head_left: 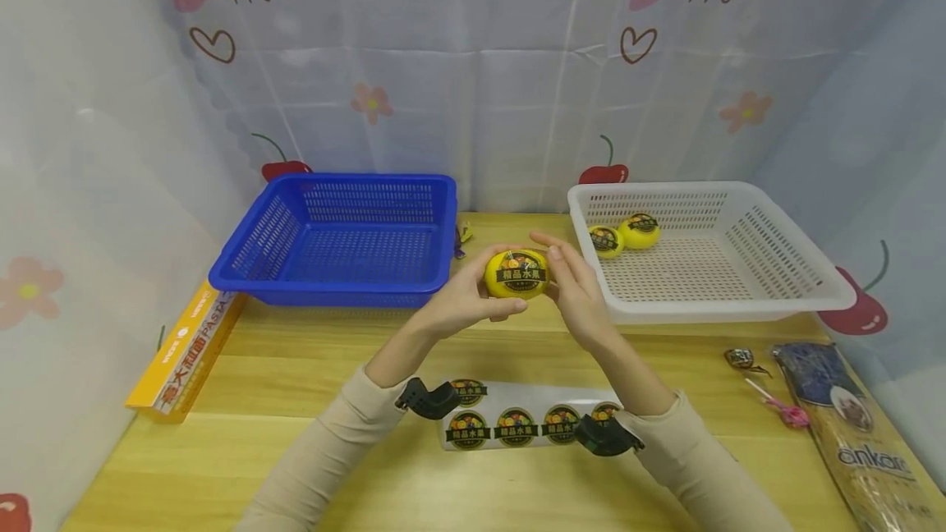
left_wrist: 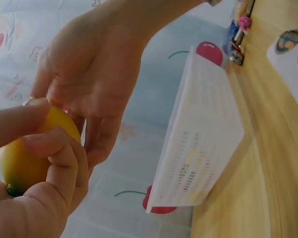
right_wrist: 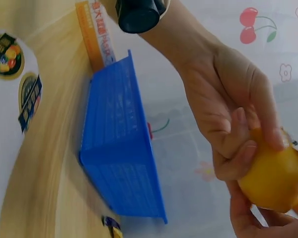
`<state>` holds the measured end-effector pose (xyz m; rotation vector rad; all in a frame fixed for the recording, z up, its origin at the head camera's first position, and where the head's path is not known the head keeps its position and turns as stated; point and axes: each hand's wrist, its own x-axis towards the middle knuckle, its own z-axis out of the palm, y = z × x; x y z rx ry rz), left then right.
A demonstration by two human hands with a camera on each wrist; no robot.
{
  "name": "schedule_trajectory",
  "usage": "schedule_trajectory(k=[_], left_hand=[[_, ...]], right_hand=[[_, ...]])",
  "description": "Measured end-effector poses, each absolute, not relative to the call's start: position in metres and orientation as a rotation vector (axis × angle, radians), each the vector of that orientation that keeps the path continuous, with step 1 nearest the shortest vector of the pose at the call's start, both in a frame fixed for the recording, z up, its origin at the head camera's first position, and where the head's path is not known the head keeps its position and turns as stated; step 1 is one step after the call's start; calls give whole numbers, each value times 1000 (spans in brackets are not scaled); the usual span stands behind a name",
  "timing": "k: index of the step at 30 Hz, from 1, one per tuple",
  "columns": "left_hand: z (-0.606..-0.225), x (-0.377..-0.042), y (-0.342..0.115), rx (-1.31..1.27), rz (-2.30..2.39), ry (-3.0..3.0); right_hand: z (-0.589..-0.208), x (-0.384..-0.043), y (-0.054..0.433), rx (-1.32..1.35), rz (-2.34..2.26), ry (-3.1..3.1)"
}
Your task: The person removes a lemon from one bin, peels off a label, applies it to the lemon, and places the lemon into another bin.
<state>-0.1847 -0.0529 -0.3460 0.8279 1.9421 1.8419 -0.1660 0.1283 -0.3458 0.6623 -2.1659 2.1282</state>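
My left hand [head_left: 461,295] grips a yellow lemon [head_left: 497,284] between thumb and curled fingers, above the table. A dark round fruit label [head_left: 521,274] lies across the lemon's upward side. From the right, my right hand [head_left: 580,298] touches the lemon's edge beside the label, its fingers mostly straight. In the left wrist view, the lemon [left_wrist: 27,163] shows between the two hands, partly covered by fingers. Below the hands, a white sheet of the same labels [head_left: 547,392] lies on the table, partly hidden by the right wrist's camera.
A blue basket [head_left: 340,287] stands at the back left. The white basket [head_left: 709,309] at right holds two labelled lemons [head_left: 639,231]. A pasta box [head_left: 185,351] lies far left. Wrapped candy [head_left: 739,358], a pink lollipop [head_left: 791,415] and a pasta bag [head_left: 861,433] lie at right.
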Motion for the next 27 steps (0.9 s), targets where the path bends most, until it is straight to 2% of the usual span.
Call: schedule_trajectory(k=[6,19,27], left_hand=[[-348,-189,-55,859,1779,1942],[-357,-197,-62,962,1262,2534],[-361,-199,-68,993,1237,2603]], right_hand=[[-342,-168,132,879,1726,-2382],[-352,-184,147,935,1403,-2606],[-353,-191,159,959,1382,-2678]])
